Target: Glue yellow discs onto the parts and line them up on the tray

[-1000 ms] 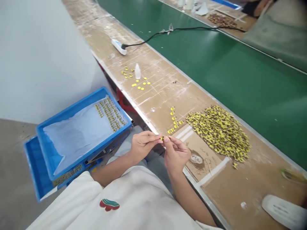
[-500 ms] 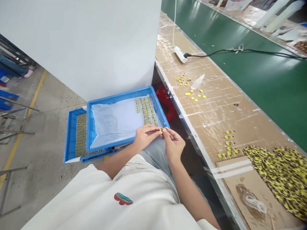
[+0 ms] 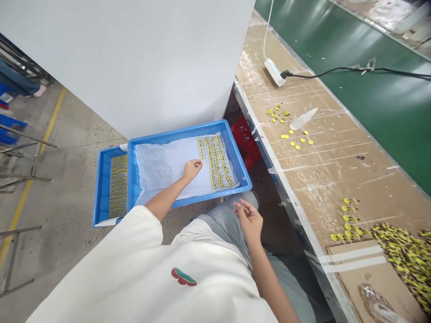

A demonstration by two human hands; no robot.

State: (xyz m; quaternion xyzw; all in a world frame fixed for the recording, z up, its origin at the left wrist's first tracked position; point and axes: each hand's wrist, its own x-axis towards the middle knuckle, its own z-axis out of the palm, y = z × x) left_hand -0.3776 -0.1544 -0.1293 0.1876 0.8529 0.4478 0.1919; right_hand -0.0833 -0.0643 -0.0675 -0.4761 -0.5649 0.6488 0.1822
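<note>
My left hand point(image 3: 191, 169) reaches into the upper blue tray point(image 3: 241, 172), fingers pinched on a small yellow piece point(image 3: 201, 162) beside the rows of yellow pieces point(image 3: 216, 162) laid on white paper point(image 3: 161, 168). My right hand point(image 3: 248, 216) hovers over my lap, fingers loosely curled with nothing visible in them. A heap of yellow and dark pieces point(image 3: 406, 253) lies on the bench at the right.
A second blue tray point(image 3: 103, 188) with rows of pieces sits under the first on the floor. The brown bench point(image 3: 323, 157) carries loose yellow discs point(image 3: 298, 139), a small glue bottle point(image 3: 303, 119) and a power strip point(image 3: 274, 72). A green conveyor point(image 3: 370, 98) runs behind.
My left hand has left my right hand and gone out to the tray with the yellow piece. My right hand stays over my lap. The view has swung further left.
</note>
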